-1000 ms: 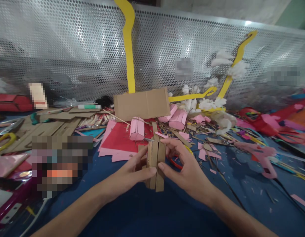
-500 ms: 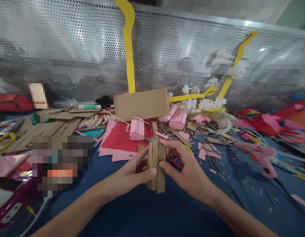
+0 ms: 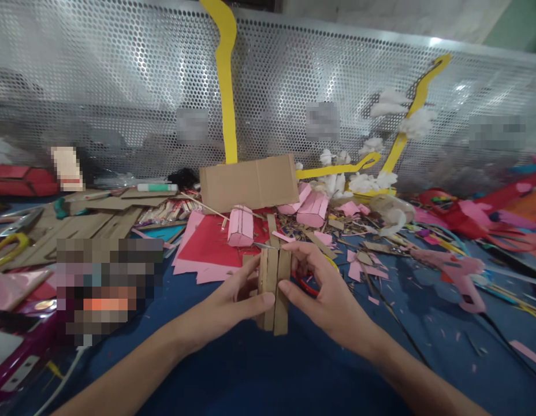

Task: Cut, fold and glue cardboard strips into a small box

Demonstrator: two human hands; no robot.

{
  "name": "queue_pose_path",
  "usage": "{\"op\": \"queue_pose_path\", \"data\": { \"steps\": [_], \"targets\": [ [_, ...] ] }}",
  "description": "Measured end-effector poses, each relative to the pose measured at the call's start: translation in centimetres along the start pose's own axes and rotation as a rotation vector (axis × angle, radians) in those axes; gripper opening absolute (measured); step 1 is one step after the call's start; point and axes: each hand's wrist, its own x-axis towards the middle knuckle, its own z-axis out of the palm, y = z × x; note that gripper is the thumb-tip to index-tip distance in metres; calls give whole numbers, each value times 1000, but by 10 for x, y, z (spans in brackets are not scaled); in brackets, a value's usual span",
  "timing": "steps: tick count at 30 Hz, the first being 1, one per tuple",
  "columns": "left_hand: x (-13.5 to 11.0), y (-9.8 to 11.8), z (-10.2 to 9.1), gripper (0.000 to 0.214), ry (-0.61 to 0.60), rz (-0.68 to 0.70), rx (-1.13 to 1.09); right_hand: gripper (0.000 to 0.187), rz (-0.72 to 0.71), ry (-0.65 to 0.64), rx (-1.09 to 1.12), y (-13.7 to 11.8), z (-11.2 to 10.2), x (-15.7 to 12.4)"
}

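Between my two hands several narrow cardboard strips (image 3: 271, 283) stand side by side, close to upright. My left hand (image 3: 239, 297) pinches the left strips, its thumb across their front. On the right strip, my right hand (image 3: 313, 283) is closed, with the thumb on the front face and the index finger near the top edge. A thin dark gap runs between the left and right strips. Behind my right hand, red-handled scissors (image 3: 308, 284) are partly hidden. Just beyond the strips, a folded pink paper box (image 3: 241, 226) sits on red and pink sheets (image 3: 207, 245).
A pink glue gun (image 3: 456, 271) with a cord lies at the right. A cardboard piece (image 3: 249, 182) leans at the back among yellow strips (image 3: 227, 98) and cotton tufts. Cardboard scraps (image 3: 107, 219), a glue stick (image 3: 157, 187) and yellow-handled scissors (image 3: 12, 251) lie left.
The strips have tilted or lifted very slightly, their lower ends a little higher in view. Both hands keep nearly the same hold.
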Motion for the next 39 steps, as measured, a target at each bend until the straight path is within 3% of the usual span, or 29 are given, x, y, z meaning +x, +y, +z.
{"op": "queue_pose_path", "data": {
  "steps": [11, 24, 29, 34, 39],
  "targets": [
    [3, -1, 2, 77, 44, -79, -59, 36, 33, 33, -32, 2, -1, -1],
    [4, -6, 5, 74, 145, -76, -86, 37, 69, 44, 36, 3, 3, -1],
    [4, -2, 10, 62, 117, -5, -37, 42, 177, -84, 284, 6, 4, -1],
    [5, 3, 12, 47, 141, 110, 24, 40, 232, -152, 382, 8, 6, 2],
    [8, 6, 8, 48, 158, 148, 82, 42, 255, -170, 438, 10, 8, 4]
  ]
}}
